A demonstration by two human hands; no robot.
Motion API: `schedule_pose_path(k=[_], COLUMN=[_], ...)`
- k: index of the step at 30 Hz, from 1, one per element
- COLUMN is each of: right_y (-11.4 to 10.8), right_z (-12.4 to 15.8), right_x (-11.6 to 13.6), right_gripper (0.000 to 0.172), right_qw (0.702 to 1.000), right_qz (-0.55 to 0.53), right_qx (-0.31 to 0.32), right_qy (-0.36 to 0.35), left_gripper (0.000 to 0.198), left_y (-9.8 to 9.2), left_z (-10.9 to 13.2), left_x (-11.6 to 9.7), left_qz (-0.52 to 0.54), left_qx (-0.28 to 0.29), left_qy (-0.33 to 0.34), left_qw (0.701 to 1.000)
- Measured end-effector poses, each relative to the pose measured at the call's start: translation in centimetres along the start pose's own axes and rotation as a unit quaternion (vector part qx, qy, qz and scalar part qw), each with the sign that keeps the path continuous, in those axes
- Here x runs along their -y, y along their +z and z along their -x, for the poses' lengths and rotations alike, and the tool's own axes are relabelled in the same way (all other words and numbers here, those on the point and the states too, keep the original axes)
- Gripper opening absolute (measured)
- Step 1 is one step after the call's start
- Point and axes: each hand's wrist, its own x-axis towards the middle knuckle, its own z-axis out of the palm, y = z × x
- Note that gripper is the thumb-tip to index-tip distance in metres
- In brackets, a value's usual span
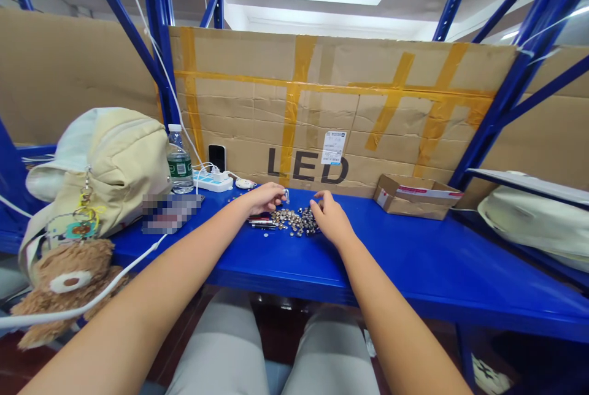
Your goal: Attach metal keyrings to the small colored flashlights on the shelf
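**While the left hand point(263, 199) pinches a small silver loop point(286, 196), the right hand point(331, 218) hovers at a heap of metal parts point(294, 221)**

The left fingers point(276, 200) are closed together, with the loop standing up at their tips; it is too small to make out its exact shape. The right fingers point(319, 202) are curled and slightly spread, their tips down at the right edge of the heap. Whether they grip anything, I cannot tell. The heap lies between the hands on a blue shelf point(405, 260), a jumble of small round silvery pieces with darker ones towards its right side. Several thin metal rods point(262, 222) lie just left of it, and a few loose bits are scattered nearby.

Farther left are a white power strip point(212, 181), a water bottle point(178, 162) and an upright black-and-white gadget point(216, 157). A blurred patch point(170, 214) hides whatever lies beside a cream backpack point(108, 162), and a brown teddy bear point(67, 284) sits below the backpack. To the right are a small open cardboard box point(414, 199) and a white bag point(529, 223). Behind the shelf stands a large taped cardboard sheet point(276, 107) printed "LED". Knees in grey trousers point(221, 346) show below the shelf.
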Motion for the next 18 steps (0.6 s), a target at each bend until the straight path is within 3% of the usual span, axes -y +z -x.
schedule_pose_path(k=[3, 7, 12, 13, 14, 16, 17, 18], right_y=[0.2, 0.5, 0.4, 0.3, 0.3, 0.2, 0.2, 0.2], right_z=[-0.4, -0.5, -0.5, -0.5, -0.5, -0.5, -0.4, -0.4], right_x=[-1.1, -1.4, -1.5, -1.5, -1.5, -1.4, -1.3, -1.2], right_gripper=[0.027, 0.026, 0.023, 0.021, 0.018, 0.013, 0.012, 0.012], right_qw=[1.000, 0.999, 0.999, 0.999, 0.999, 0.999, 0.998, 0.997], right_qz=[-0.022, -0.028, -0.027, -0.024, -0.019, -0.006, 0.002, 0.010], right_qx=[-0.005, 0.010, 0.025, 0.031, 0.036, 0.051, 0.058, 0.066], right_qy=[0.023, 0.026, 0.025, 0.023, 0.017, -0.008, -0.025, -0.043], left_gripper=[0.007, 0.025, 0.034, 0.032, 0.029, 0.025, 0.024, 0.024], left_y=[-0.1, 0.5, -1.2, -1.9, -2.6, -3.9, -4.3, -4.7], left_z=[-2.3, -4.6, -4.5, -4.1, -3.6, -2.7, -2.3, -1.9], left_x=[-0.3, 0.1, 1.1, 1.2, 1.3, 1.4, 1.4, 1.3], left_qz=[-0.024, -0.065, -0.209, -0.283, -0.456, -0.553, -0.582, -0.584], left_qx=[-0.019, -0.042, -0.085, -0.081, -0.069, -0.058, -0.055, -0.054], left_qy=[-0.022, 0.026, 0.107, 0.122, 0.148, 0.147, 0.143, 0.137], left_qw=[0.999, 0.997, 0.968, 0.948, 0.875, 0.818, 0.799, 0.798])
